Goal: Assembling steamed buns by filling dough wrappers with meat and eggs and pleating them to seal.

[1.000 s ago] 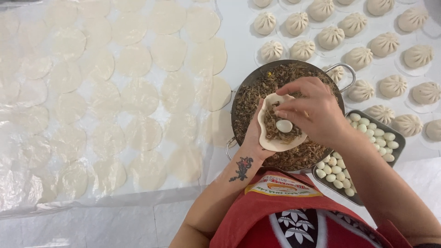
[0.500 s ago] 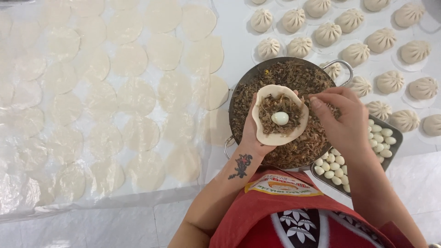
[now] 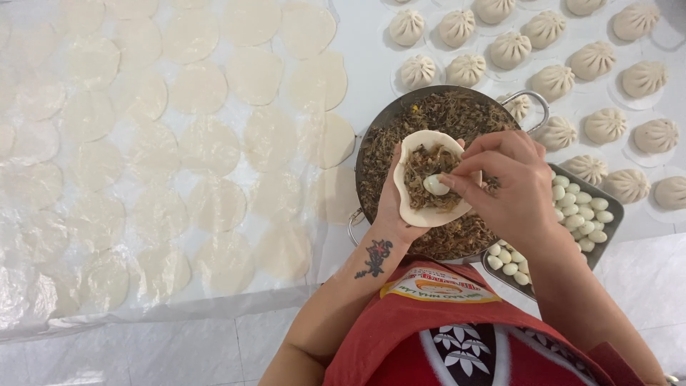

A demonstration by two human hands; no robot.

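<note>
The bench (image 3: 371, 43) is white and covered on one side by a clear plastic sheet (image 3: 143, 300) carrying rows of flat round dough wrappers (image 3: 207, 146). On the far side sit rows of pleated, finished dumplings (image 3: 593, 61). Nearer the person stands a round metal pan (image 3: 379, 125) of dark chopped filling (image 3: 457, 107), and just beside it a small tray (image 3: 611, 214) of little white peeled eggs (image 3: 579, 211).

Over the pan, the left hand (image 3: 396, 214) is cupped under an open dough wrapper (image 3: 418, 146) heaped with filling, gripping it from below. The right hand (image 3: 511, 182) reaches in from the side, fingertips pinched at a small white egg (image 3: 434, 184) lying on the filling; whether they grasp it or only press it, I cannot quite tell.
</note>
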